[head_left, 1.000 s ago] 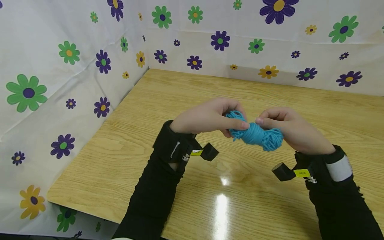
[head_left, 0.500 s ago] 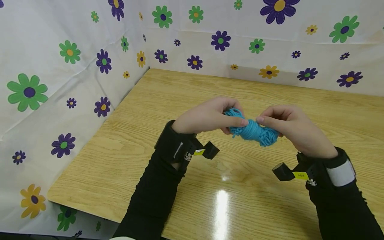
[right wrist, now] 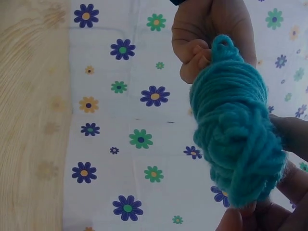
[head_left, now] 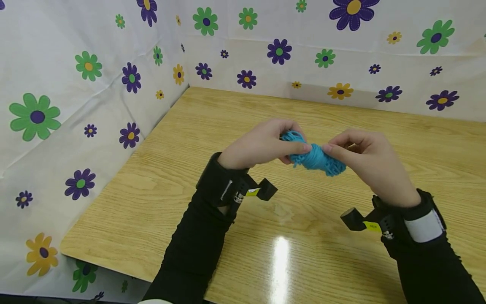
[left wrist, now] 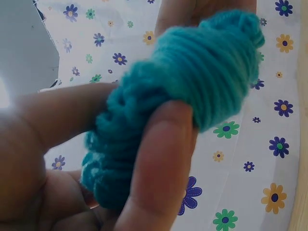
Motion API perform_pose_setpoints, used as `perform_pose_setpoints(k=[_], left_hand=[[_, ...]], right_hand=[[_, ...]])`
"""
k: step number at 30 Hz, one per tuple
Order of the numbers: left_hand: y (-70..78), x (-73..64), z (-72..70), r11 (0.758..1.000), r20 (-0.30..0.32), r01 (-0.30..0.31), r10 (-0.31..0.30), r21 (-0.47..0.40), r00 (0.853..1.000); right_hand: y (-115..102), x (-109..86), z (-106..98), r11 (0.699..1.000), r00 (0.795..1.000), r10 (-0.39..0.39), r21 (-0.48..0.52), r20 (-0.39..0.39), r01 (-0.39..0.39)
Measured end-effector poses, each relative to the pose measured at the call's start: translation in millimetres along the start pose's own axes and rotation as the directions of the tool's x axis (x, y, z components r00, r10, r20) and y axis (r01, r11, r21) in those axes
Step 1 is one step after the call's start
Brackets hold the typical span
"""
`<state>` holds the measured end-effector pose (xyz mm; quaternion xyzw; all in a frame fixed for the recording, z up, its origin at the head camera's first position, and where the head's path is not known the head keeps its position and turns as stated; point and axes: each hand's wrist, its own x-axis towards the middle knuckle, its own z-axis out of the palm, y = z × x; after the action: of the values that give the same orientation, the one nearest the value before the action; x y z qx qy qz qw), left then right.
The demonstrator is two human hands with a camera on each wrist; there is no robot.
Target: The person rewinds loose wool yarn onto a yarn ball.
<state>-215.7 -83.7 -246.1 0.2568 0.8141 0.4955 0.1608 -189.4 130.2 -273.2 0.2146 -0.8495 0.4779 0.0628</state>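
Note:
A skein of bright blue yarn (head_left: pixel 315 158), bound round its middle with tight wraps, is held over the table in the head view. My left hand (head_left: pixel 263 144) grips its left end, thumb lying along the near side. At the right part of the skein, my right hand (head_left: pixel 373 162) has thumb and forefinger pinched together against the yarn. The left wrist view shows the wrapped yarn (left wrist: pixel 207 72) close up beyond the left thumb (left wrist: pixel 161 159). A small loop (right wrist: pixel 224 44) sticks up from one end in the right wrist view, beside the left fingers.
Under both hands lies a wooden table (head_left: pixel 163 198) with a rounded front left corner. White cloth (head_left: pixel 288 25) with printed flowers hangs behind it and along its left side. A wrist camera (head_left: pixel 265 190) juts out below the left hand, another camera (head_left: pixel 353 219) below the right.
The skein has risen slightly and shifted left with both hands. My right thumb and forefinger have come nearer the left thumb, and the right wrist has turned a little.

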Motion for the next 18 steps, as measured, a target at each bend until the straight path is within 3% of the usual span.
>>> perform_pose_setpoints(k=[6,18], left_hand=[[-0.6,0.0,-1.5,1.0,-0.06,-0.011,0.011,-0.01,0.998],[-2.1,-0.4,-1.7,0.999,-0.132,-0.024,0.018,-0.044,0.991]], right_hand=[[-2.8,-0.9,5.4,0.992,0.988,-0.095,-0.093,-0.124,0.084],[-3.6,0.2,13.9,0.978,0.944,-0.206,-0.057,-0.256,0.199]])
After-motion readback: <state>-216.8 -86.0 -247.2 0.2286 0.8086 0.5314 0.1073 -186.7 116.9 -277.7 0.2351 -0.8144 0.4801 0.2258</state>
